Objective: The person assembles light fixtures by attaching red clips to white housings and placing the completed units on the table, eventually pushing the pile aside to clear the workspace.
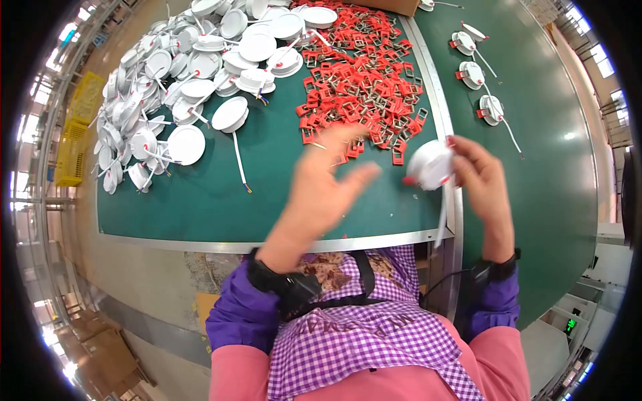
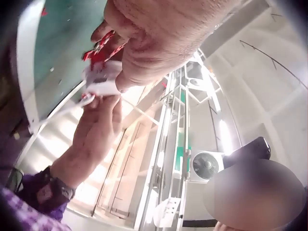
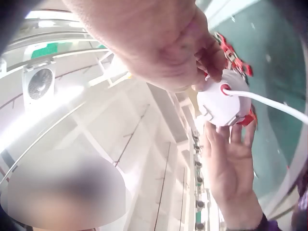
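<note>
My right hand point(image 1: 485, 177) grips a white round downlight point(image 1: 429, 165) by its right edge, above the table's front right part. Its white cable point(image 1: 441, 217) hangs down, and red spring clips point(image 3: 248, 118) show at its rim. My left hand point(image 1: 324, 190), blurred, is to the left of the downlight, at the near edge of a pile of red clips with metal springs point(image 1: 361, 87). Its fingers and thumb are stretched out and apart. In the right wrist view, the left hand point(image 3: 233, 168) shows straight fingers behind the downlight.
A heap of white downlights point(image 1: 194, 73) covers the table's back left, with one downlight point(image 1: 231, 115) lying apart in front. Beyond a metal rail point(image 1: 435, 80), several clip-fitted downlights point(image 1: 471, 75) stand in a row on a green surface. A cardboard box point(image 1: 394, 5) is at the back.
</note>
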A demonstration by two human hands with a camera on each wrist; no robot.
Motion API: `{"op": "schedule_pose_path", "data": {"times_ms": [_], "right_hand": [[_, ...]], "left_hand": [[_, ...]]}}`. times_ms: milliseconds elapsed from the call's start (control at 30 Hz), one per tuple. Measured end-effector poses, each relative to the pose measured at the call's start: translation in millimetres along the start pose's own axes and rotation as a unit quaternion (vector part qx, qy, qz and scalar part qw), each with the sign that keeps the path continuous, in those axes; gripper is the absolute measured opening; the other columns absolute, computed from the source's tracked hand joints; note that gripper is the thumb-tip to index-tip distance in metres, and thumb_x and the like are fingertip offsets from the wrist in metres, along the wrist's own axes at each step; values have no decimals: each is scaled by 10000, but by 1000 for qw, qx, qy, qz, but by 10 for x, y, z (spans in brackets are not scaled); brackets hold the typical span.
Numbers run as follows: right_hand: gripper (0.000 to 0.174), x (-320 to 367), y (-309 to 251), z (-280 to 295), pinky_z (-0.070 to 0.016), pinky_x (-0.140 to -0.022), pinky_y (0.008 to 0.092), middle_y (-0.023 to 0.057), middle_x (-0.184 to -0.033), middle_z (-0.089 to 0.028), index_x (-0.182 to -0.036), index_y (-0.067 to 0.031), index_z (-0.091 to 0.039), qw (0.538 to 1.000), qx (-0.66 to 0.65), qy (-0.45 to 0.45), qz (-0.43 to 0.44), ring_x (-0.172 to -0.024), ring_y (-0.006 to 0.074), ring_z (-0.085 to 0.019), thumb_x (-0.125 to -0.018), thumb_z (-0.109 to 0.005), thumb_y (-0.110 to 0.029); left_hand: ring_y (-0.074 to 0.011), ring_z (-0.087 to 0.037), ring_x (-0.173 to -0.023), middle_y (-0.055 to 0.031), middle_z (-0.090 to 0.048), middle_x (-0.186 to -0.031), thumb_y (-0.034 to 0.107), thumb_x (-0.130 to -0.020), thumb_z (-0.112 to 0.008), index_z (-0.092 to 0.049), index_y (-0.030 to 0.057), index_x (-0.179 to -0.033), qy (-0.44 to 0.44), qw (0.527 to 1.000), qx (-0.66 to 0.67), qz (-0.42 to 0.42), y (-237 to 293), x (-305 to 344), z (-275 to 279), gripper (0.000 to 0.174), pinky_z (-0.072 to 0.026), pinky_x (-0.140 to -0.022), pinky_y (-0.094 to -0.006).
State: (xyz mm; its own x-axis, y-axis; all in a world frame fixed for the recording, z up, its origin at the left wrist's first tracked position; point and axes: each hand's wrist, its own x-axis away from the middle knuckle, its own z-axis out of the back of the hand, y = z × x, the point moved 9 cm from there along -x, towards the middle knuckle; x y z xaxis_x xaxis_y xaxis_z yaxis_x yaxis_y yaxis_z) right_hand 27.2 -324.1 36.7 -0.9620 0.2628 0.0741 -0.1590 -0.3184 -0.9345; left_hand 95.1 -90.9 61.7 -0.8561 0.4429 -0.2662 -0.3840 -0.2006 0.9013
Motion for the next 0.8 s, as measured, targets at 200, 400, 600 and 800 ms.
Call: {"op": "schedule_pose_path", "data": {"times_ms": [200, 400, 600, 800], "right_hand": [[312, -244, 338, 1283, -483, -671, 304, 116, -995, -630, -1131, -2, -592, 873, 440, 209, 33, -713, 207, -610, -841, -605, -116], [213, -511, -254, 49, -472, -787, 351, 114, -1058, -589, -1023, -51, -622, 905, 358, 12, 230, -913, 285, -593, -832, -534, -20], [189, -750, -63, -375, -474, -784, 367, 96, -940, -554, -960, -55, -593, 821, 518, -71, 229, -934, 265, -557, -799, -504, -14], [102, -536, -103, -398, -477, -750, 362, 111, -875, -561, -901, -26, -553, 831, 504, -45, 229, -879, 289, -567, -802, -530, -21]], "left_hand": [[-356, -428, -1186, -203, -487, -1243, 61, -735, -671, -466, 23, -1258, 156, 868, -468, -47, -425, -169, 1043, 563, -351, -997, -426], [-334, -496, -1096, -185, -540, -1161, -1, -741, -616, -494, 6, -1207, 113, 844, -524, -18, -664, -287, 1064, 482, -405, -939, -413], [-285, -519, -1083, -119, -586, -1114, -10, -727, -593, -548, -9, -1122, 112, 803, -585, -31, -775, -280, 1069, 397, -453, -864, -380], [-301, -541, -1046, -127, -609, -1080, 13, -762, -571, -547, -15, -1127, 107, 798, -592, -19, -718, -279, 1106, 366, -454, -857, -384]]}}
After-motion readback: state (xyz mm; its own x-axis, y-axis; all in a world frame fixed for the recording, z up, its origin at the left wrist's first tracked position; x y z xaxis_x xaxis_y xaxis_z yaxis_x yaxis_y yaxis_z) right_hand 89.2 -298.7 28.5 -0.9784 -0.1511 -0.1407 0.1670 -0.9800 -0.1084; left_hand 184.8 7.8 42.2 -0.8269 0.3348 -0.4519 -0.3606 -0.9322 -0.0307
